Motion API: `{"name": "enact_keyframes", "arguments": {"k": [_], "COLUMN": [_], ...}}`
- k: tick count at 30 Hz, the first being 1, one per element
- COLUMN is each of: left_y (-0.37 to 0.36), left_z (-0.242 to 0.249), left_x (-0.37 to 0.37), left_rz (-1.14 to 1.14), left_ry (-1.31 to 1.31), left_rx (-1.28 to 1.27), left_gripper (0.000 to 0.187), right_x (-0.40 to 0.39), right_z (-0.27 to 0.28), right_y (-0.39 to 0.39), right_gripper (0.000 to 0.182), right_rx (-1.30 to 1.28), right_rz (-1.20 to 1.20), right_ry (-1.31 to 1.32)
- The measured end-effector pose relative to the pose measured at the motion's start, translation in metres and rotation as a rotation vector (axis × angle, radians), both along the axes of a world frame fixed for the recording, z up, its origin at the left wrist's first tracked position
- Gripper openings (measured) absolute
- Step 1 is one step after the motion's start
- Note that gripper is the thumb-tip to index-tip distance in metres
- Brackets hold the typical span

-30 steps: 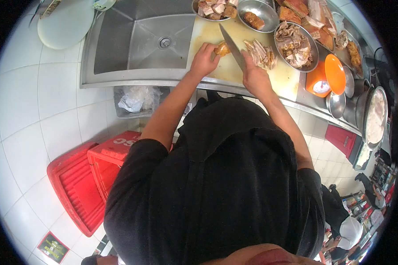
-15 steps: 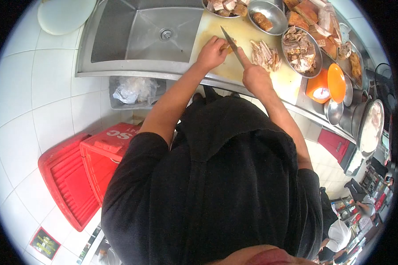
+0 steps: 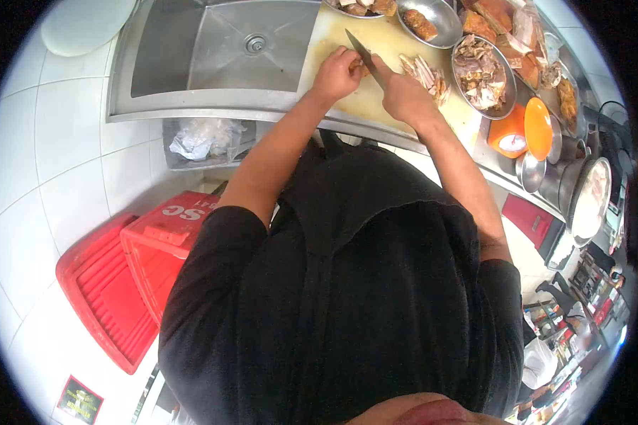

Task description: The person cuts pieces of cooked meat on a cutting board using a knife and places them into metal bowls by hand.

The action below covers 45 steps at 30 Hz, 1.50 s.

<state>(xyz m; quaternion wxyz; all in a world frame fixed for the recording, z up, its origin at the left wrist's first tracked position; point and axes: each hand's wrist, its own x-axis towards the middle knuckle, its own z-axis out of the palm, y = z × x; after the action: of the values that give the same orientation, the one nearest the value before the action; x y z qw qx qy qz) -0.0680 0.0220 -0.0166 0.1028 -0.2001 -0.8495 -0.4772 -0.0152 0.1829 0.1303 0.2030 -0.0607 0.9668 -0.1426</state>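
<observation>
On the yellowish cutting board [image 3: 459, 127], my left hand [image 3: 338, 74] has its fingers curled and pressed down on a small brown piece of meat [image 3: 362, 69], mostly hidden by the fingers. My right hand [image 3: 408, 98] grips a knife [image 3: 360, 51] by its handle, which the hand covers. The blade points up and to the left, close beside my left fingertips and the meat. Just right of the knife lies a loose pile of sliced meat [image 3: 425, 78]. A metal bowl of cut meat [image 3: 483, 78] stands beyond that pile.
To the left is a steel sink [image 3: 255, 44]. Bowls with meat chunks [image 3: 361, 7] and one brown piece [image 3: 420, 25] sit at the back. An orange scale [image 3: 508, 133] stands right. Red crates [image 3: 110, 290] are below left; people are at far right.
The view has shifted slightly. My right hand has moved a little up and left, bringing the knife closer to my left fingers. My left hand still presses on the meat.
</observation>
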Motion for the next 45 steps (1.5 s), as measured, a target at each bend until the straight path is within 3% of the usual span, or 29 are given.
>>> {"name": "enact_keyframes", "arguments": {"k": [7,13,16,20,22,25,30,35,38,45], "left_y": [-0.002,-0.008,-0.005,-0.007,-0.005,-0.006,-0.014,-0.015,-0.012,-0.013], "left_z": [-0.007,-0.014,-0.014,-0.006,-0.006,-0.001,-0.012,0.004,-0.002,-0.008], "left_x": [-0.001,0.002,-0.005,-0.01,-0.012,-0.013,-0.006,0.019,0.026,0.029], "left_rz": [0.015,0.016,0.012,0.002,0.014,0.043,0.076,0.117,0.147,0.247], "left_ry": [-0.07,-0.039,-0.1,-0.245,-0.302,-0.385,-0.654,-0.361,-0.318,-0.306], "left_rx": [0.018,-0.011,0.01,-0.006,-0.008,0.028,0.118,0.03,0.023,0.053], "left_gripper": [0.02,0.029,0.029,0.026,0.026,0.026,0.025,0.023,0.024,0.025], "right_x": [-0.002,0.049,0.064,0.074,0.073,0.075,0.072,0.085,0.091,0.103], "right_z": [0.005,-0.016,-0.029,-0.055,-0.037,-0.043,-0.02,-0.046,-0.039,-0.05], "right_y": [0.004,0.053,0.065,0.073,0.06,0.062,0.061,0.061,0.058,0.067], "right_gripper": [0.078,0.071,0.071,0.073,0.074,0.076,0.076,0.073,0.073,0.073], "right_rx": [-0.03,-0.236,-0.282,-0.534,-0.702,-0.844,-0.773,-0.655,-0.621,-0.435], "right_rz": [-0.056,-0.259,-0.378,-0.462,-0.626,-0.628,-0.537,-0.282,-0.215,-0.2], "right_ry": [-0.044,0.119,-0.075,-0.154,-0.312,-0.284,-0.248,0.22,0.009,-0.013]}}
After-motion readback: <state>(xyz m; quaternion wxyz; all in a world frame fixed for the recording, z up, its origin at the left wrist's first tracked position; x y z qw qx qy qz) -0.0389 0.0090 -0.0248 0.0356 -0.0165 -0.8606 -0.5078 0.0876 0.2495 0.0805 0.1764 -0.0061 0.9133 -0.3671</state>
